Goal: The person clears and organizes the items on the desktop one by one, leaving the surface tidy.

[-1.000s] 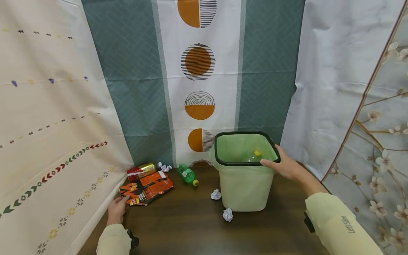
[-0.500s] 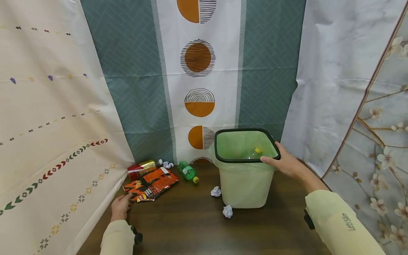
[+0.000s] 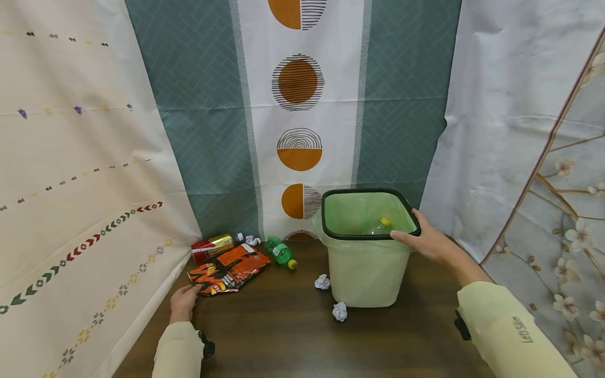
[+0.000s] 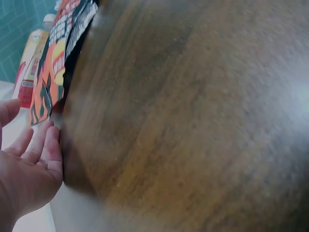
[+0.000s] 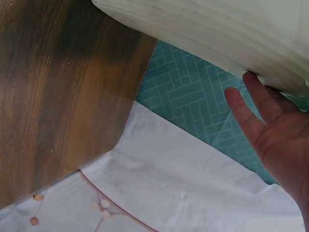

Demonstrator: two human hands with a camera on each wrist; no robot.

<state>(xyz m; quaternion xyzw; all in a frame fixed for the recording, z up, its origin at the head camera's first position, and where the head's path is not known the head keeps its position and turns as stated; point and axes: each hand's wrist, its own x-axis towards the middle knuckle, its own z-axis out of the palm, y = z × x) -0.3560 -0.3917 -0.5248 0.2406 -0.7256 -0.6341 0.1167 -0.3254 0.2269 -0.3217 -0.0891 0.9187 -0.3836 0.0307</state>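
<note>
In the head view my left hand [image 3: 183, 302] is at the near left corner of an orange and black snack bag [image 3: 230, 269] lying on the table. Its fingertips meet the bag's edge, fingers loosely extended and thumb apart in the left wrist view. My right hand [image 3: 427, 240] rests at the right front corner of a pale green trash bin [image 3: 366, 275]. The thumb lies on the bin's black rim; in the right wrist view the fingers [image 5: 260, 99] are straight and spread, one against the bin's side. A clear bottle with a yellow cap [image 3: 385, 222] lies inside the bin's green liner.
Behind the bag lie a red and gold can [image 3: 212, 247] and a crumpled paper ball [image 3: 252, 240]. A green bottle [image 3: 280, 252] is to the right. Two more paper balls [image 3: 322, 282] sit beside the bin. Patterned cloths [image 3: 212, 131] enclose the brown table [image 3: 264, 336].
The snack bag has slid to the right and slightly away, and my left hand has moved with it. The right hand stays at the bin; the head view has shifted slightly.
</note>
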